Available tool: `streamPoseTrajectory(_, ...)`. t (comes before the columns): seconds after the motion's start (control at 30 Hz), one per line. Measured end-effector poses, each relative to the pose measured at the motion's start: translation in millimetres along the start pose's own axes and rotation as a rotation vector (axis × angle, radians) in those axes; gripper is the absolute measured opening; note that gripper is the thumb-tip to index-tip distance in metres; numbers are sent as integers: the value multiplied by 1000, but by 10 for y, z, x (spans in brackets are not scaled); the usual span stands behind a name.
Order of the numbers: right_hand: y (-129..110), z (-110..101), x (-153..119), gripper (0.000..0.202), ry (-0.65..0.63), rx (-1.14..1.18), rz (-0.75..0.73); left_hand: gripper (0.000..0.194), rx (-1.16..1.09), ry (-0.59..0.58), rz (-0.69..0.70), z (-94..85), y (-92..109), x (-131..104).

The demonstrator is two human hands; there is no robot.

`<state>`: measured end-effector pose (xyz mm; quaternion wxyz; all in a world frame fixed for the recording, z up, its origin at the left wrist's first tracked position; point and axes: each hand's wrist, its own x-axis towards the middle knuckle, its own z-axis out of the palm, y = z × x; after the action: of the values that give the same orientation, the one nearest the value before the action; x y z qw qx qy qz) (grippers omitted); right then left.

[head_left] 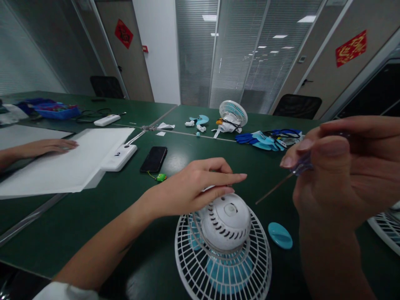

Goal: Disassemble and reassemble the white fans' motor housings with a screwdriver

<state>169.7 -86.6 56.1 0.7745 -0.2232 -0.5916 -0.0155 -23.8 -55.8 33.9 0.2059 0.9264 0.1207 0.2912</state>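
A small white fan (226,221) lies grille-down on the green table in front of me, its rounded motor housing facing up and light-blue blades showing through the grille. My left hand (200,183) is closed over the far left side of the housing, its index finger stretched out to the right; part of what it grips is hidden. Raised at the right, my right hand (343,175) pinches a screwdriver (275,189) by its clear purplish handle. The thin shaft points down and left, its tip apart from the fan. A light-blue oval knob (280,235) lies right of the grille.
Another person's hand (59,146) rests on white sheets (71,162) at the left. Nearby are a white power strip (120,158) and a black phone (154,159). Farther back stand another fan (233,116), blue gloves (265,139) and a blue tray (56,111).
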Motion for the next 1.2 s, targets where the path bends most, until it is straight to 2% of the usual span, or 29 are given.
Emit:
streamPoseTrajectory(0.2,38,-31,3,12,-43,0,-7,38,-92,-12,16,2,36,-9)
streamPoseTrajectory(0.47,55,-35,-15,18,-134,-37,14,40,14,-258,-111,-65,90,-3)
streamPoseTrajectory(0.57,57,-40,-14,18,-139,-54,8,35,36,-220,-98,-61,91,5)
streamPoseTrajectory(0.67,53,-44,-15,18,-143,-56,7,18,14,-128,-92,-67,82,3)
streamPoseTrajectory(0.77,47,-45,-18,17,-143,-66,-6,6,26,-113,-99,-72,66,-1)
streamPoseTrajectory(1.0,30,-45,-8,17,-144,-89,-19,7,124,-130,-76,-46,28,-11)
streamPoseTrajectory(1.2,28,-47,-12,17,-135,-113,-12,12,108,-202,-47,-104,48,-29)
